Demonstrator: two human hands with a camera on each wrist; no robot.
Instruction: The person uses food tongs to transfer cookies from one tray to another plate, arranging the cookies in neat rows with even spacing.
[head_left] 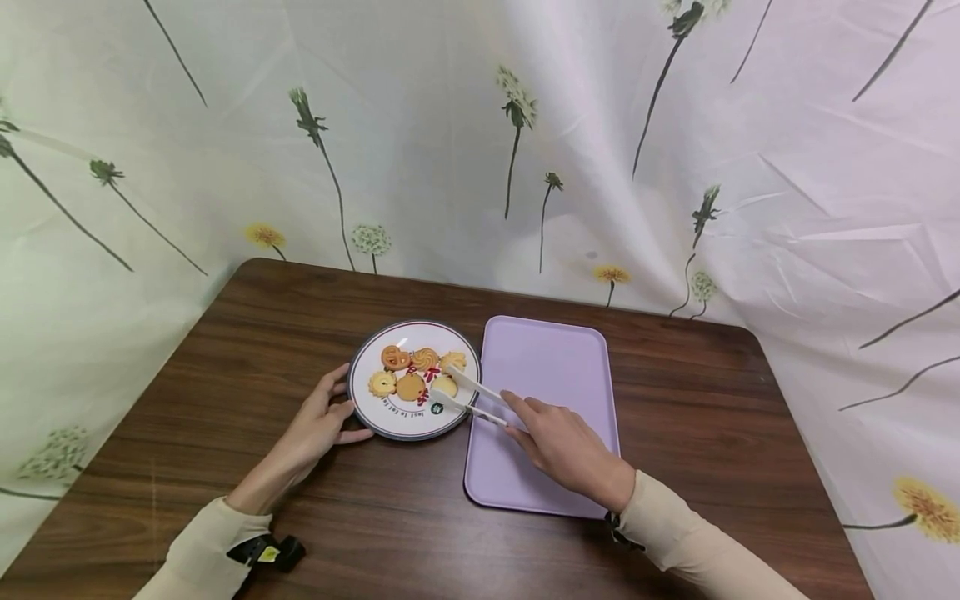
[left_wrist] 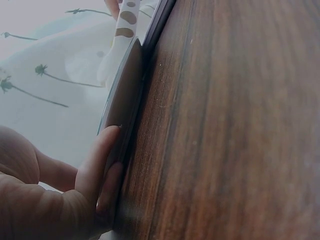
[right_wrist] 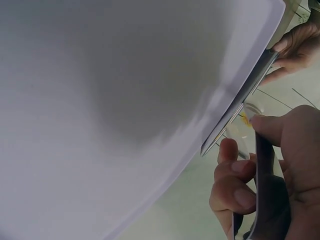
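Observation:
My left hand (head_left: 315, 425) holds the left rim of a round white plate (head_left: 408, 333) with a dark edge. In the left wrist view, its fingers (left_wrist: 100, 155) lie against the plate's side and underside. Several cookies sit on the plate, among them a pretzel-shaped one (head_left: 395, 357) and a plain round brown one (head_left: 411, 387). White tongs (head_left: 487, 414) with brown spots are gripped between the thumb and fingers of my right hand (head_left: 562, 446). The tong tips straddle a pale round cookie (head_left: 445, 387) near the plate's right side.
A lilac rectangular tray (head_left: 547, 358) lies right of the plate, close against its rim and under my right hand. Both rest on a dark wooden table (head_left: 690, 417). A white curtain (head_left: 450, 150) with dandelion prints hangs behind the table.

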